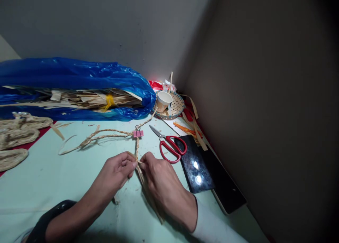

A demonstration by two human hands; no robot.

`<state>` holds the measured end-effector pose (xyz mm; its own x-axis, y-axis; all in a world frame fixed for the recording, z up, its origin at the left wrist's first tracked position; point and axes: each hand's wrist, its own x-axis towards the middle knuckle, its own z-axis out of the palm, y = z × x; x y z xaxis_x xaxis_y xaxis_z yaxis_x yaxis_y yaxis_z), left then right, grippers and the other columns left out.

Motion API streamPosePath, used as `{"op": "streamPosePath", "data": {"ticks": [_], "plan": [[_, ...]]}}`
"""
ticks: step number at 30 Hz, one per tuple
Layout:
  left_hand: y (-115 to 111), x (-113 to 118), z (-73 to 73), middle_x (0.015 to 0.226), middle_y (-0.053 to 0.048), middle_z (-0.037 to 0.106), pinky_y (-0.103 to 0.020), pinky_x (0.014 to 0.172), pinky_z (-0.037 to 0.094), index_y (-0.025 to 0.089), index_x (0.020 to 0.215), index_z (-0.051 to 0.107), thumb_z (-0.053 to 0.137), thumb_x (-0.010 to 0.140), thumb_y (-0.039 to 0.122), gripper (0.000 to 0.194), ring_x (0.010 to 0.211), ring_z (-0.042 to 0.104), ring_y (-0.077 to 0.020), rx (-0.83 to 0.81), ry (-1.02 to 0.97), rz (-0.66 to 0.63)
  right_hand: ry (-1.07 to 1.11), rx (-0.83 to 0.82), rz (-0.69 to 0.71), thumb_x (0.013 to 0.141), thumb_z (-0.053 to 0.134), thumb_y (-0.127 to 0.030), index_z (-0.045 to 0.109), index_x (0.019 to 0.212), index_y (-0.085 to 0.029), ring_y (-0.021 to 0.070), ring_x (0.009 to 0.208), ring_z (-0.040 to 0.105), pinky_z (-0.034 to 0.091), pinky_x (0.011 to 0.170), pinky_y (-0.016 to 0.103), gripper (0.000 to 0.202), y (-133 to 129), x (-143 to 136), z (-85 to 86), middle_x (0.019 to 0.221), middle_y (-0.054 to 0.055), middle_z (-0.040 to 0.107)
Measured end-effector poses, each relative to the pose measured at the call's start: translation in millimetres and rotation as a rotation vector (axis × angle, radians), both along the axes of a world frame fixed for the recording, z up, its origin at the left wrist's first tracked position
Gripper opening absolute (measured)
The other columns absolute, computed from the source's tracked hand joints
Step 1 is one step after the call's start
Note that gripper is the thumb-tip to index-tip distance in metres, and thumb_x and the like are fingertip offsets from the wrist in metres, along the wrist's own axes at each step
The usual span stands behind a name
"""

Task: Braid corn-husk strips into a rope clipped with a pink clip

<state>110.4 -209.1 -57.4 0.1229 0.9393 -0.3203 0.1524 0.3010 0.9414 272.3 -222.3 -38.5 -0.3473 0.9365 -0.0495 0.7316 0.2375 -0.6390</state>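
Left hand (116,172) and right hand (161,181) both pinch the straw braid (137,149), near the red scissors (169,146); no readable writing.

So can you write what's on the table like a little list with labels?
left hand: pinching the straw braid
right hand: pinching loose strands of the braid
clip: pink, clamped on the braid above the hands
scissors: red handles, lying shut right of the braid
phone: dark, on a tablet, beside the scissors
cup: in a small basket
bag: blue, holding straw
table: pale green top
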Motion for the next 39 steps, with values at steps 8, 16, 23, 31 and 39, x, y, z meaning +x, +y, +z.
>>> {"op": "streamPosePath", "data": {"ticks": [8, 16, 23, 31, 39], "plan": [[-2.0, 0.8, 5.4, 0.061, 0.000, 0.067, -0.029, 0.063, 0.047, 0.021, 0.065, 0.065, 0.067, 0.075, 0.037, 0.018, 0.063, 0.063, -0.0199, 0.161, 0.166, 0.016, -0.061, 0.130, -0.032, 0.103, 0.042, -0.026, 0.058, 0.086, -0.018, 0.0158, 0.056, 0.053, 0.021, 0.055, 0.031, 0.025, -8.6, -4.6, 0.1, 0.070, 0.004, 0.066], [-7.1, -1.6, 0.7, 0.053, 0.008, 0.051, -0.020, 0.045, 0.028, 0.019, 0.071, 0.066, 0.073, 0.073, 0.046, 0.028, 0.046, 0.040, -0.0089, 0.023, -0.047, 0.073, -0.245, 0.237, 0.136, 0.085, 0.052, -0.006, 0.060, 0.101, -0.014, 0.0244, 0.071, 0.064, 0.026, 0.059, 0.034, 0.020, -27.2, -17.5, -8.1, 0.084, 0.008, 0.069], [-5.7, -10.0, -6.0, 0.068, 0.001, 0.069, -0.024, 0.062, 0.045, 0.019, 0.075, 0.068, 0.077, 0.074, 0.040, 0.022, 0.068, 0.063, -0.0170, 0.055, -0.074, 0.068, -0.051, 0.353, 0.172, 0.100, 0.048, -0.030, 0.070, 0.097, -0.014, 0.0235, 0.078, 0.062, 0.039, 0.068, 0.034, 0.027, -18.7, -6.8, 1.9, 0.086, 0.010, 0.071], [-8.9, -8.1, 2.5, 0.073, 0.000, 0.074, -0.025, 0.060, 0.043, 0.019, 0.085, 0.069, 0.077, 0.073, 0.043, 0.028, 0.067, 0.064, -0.0172, -0.054, -0.195, 0.045, 0.427, -0.139, -0.047, 0.100, 0.055, -0.037, 0.069, 0.109, -0.017, 0.0170, 0.077, 0.063, 0.043, 0.070, 0.026, 0.027, -0.1, -3.2, 3.8, 0.083, 0.004, 0.072], [-8.3, -8.1, 2.4, 0.071, 0.000, 0.071, -0.031, 0.075, 0.047, 0.020, 0.083, 0.062, 0.066, 0.082, 0.039, 0.019, 0.074, 0.067, -0.0197, 0.075, -0.159, -0.065, 0.655, -0.350, 0.030, 0.099, 0.051, -0.027, 0.066, 0.084, -0.016, 0.0100, 0.059, 0.049, 0.036, 0.059, 0.021, 0.024, 10.3, -2.9, -11.5, 0.065, -0.003, 0.057]]}}
